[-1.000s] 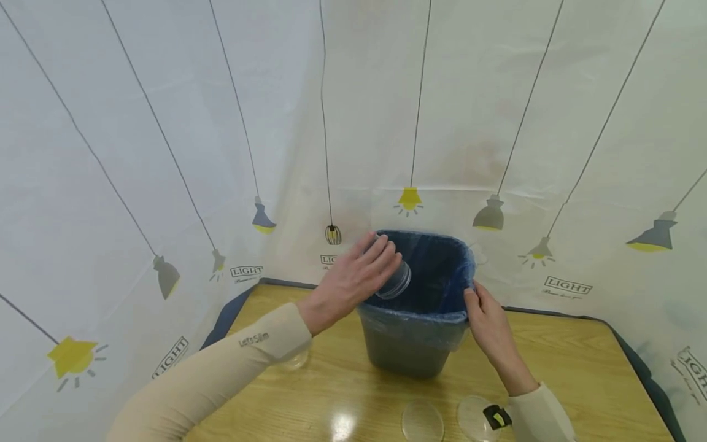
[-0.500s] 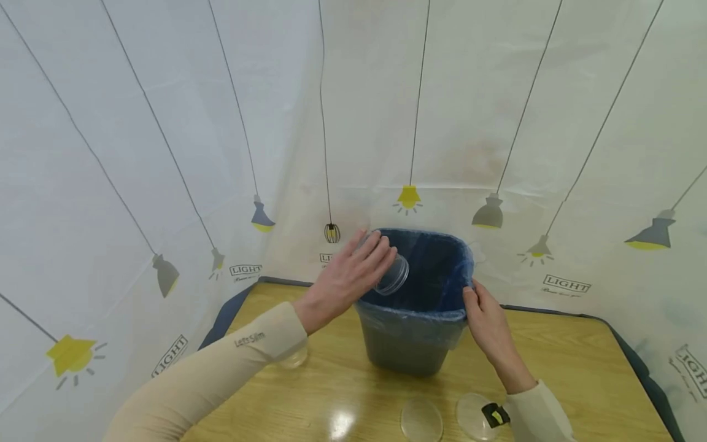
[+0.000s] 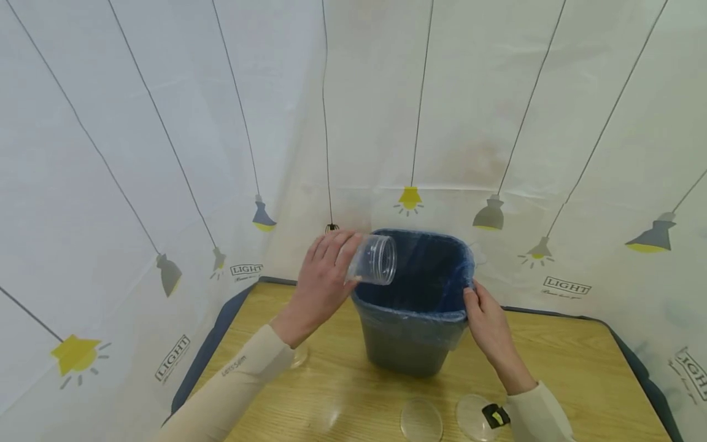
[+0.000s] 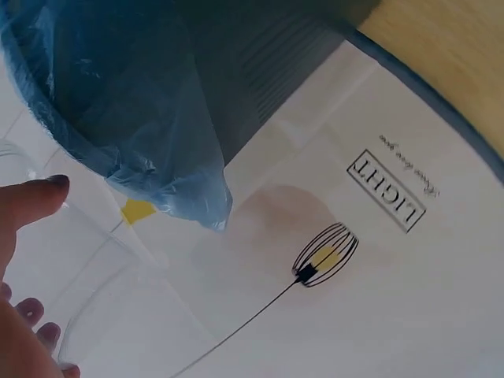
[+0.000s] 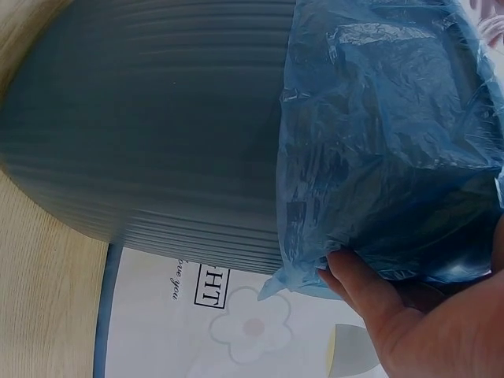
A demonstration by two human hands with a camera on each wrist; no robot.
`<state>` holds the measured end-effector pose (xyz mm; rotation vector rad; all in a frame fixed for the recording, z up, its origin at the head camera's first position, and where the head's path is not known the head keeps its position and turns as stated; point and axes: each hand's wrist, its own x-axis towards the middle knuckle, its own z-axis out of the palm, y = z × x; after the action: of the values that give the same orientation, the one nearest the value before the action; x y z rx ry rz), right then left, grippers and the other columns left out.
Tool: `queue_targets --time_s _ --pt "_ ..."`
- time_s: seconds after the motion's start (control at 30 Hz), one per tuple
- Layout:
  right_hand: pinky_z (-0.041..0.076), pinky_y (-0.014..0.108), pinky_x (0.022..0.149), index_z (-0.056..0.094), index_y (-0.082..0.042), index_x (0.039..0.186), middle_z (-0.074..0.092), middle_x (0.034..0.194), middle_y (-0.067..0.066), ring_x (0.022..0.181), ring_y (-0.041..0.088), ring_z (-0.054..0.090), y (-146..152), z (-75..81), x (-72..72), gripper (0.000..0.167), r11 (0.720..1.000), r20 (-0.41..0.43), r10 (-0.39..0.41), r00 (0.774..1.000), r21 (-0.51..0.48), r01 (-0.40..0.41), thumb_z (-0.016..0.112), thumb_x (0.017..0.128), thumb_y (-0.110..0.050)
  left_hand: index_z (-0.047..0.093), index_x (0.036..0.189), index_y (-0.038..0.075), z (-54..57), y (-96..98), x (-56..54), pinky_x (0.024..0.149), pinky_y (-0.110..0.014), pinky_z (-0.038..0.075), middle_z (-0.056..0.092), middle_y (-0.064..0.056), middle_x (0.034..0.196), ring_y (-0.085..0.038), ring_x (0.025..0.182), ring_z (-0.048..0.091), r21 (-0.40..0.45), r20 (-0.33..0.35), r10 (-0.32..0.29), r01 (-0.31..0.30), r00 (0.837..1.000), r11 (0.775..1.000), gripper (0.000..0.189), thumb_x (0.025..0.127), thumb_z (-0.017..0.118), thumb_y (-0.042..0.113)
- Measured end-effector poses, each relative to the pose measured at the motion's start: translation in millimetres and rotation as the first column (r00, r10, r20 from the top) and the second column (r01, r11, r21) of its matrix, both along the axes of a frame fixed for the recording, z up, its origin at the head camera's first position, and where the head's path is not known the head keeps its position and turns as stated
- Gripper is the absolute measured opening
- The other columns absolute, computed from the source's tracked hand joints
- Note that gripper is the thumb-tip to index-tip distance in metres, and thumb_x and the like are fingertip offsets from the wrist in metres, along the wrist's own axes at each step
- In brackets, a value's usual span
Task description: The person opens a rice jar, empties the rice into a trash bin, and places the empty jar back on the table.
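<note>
My left hand (image 3: pixel 324 279) grips a clear plastic jar (image 3: pixel 373 260) on its side, its open mouth facing right at the left rim of the bin. In the left wrist view the thumb and fingertips curl round the see-through jar (image 4: pixel 118 315). A dark grey trash bin (image 3: pixel 409 350) stands on the table, lined with a blue plastic bag (image 3: pixel 466 270) folded over its rim. At the bin's right edge my right hand (image 3: pixel 491 325) pinches the rim and bag, thumb outside. The right wrist view shows its fingers against the bag (image 5: pixel 378 142) near the ribbed bin wall.
Two clear round lids (image 3: pixel 421 420) lie near the table's front edge, one partly behind a black wrist strap piece (image 3: pixel 495 416). Another clear round item (image 3: pixel 300 356) sits beside the left sleeve. A white wall sheet printed with lamps (image 3: pixel 409 92) encloses the wooden table (image 3: pixel 574 368).
My left hand has drawn back leftward with the jar, turning it from tipped into the bin to nearly level at the rim. The right hand keeps its hold on the bin.
</note>
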<state>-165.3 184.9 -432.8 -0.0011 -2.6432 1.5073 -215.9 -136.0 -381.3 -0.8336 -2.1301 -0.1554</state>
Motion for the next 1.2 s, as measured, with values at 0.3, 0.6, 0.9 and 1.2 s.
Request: queue_targets --time_s 0.3,0.6,0.9,1.2 --pt "0.022 0.055 0.122 0.024 0.004 0.161 0.03 0.163 0.027 0.15 0.043 0.029 0.2 -1.1 -0.8 0.063 1.0 0.018 -0.002 1.0 -0.006 0.002 0.03 0.113 -0.036 0.047 0.146 -0.001 -15.8 -13.8 14.5 0.107 -0.052 0.045 0.052 -0.018 0.144 -0.036 0.129 0.053 0.363 0.089 -0.108 0.069 0.99 0.929 0.102 0.064 0.101 0.022" --pt "0.022 0.056 0.122 0.025 0.004 0.161 0.03 0.163 0.027 0.151 0.043 0.029 0.1 -0.3 0.3 0.063 1.0 0.008 -0.008 1.0 -0.006 0.009 0.03 0.113 -0.036 0.04 0.153 0.006 -34.0 -24.6 29.6 0.104 -0.051 0.048 0.053 -0.013 0.145 -0.03 0.128 0.054 0.536 0.212 -0.165 0.026 0.963 0.843 0.101 0.072 0.095 0.03" --pt "0.023 0.058 0.121 0.026 0.004 0.161 0.031 0.163 0.027 0.15 0.044 0.029 -0.9 1.0 0.9 0.062 1.0 -0.007 0.002 1.0 -0.016 -0.002 0.03 0.114 -0.036 0.038 0.155 0.01 -56.8 -31.3 45.6 0.107 -0.054 0.043 0.051 -0.012 0.148 -0.029 0.134 0.051 0.655 0.285 -0.206 -0.033 0.936 0.755 0.104 0.071 0.095 0.029" --pt "0.023 0.058 0.121 0.025 0.005 0.161 0.03 0.163 0.027 0.15 0.044 0.029 -1.4 0.9 0.2 0.063 1.0 -0.002 0.003 1.0 -0.016 -0.003 0.031 0.113 -0.036 0.04 0.155 0.018 -83.4 -31.0 63.2 0.098 -0.056 0.048 0.054 -0.009 0.144 -0.029 0.127 0.054 0.721 0.383 -0.223 -0.139 0.897 0.679 0.098 0.074 0.094 0.028"
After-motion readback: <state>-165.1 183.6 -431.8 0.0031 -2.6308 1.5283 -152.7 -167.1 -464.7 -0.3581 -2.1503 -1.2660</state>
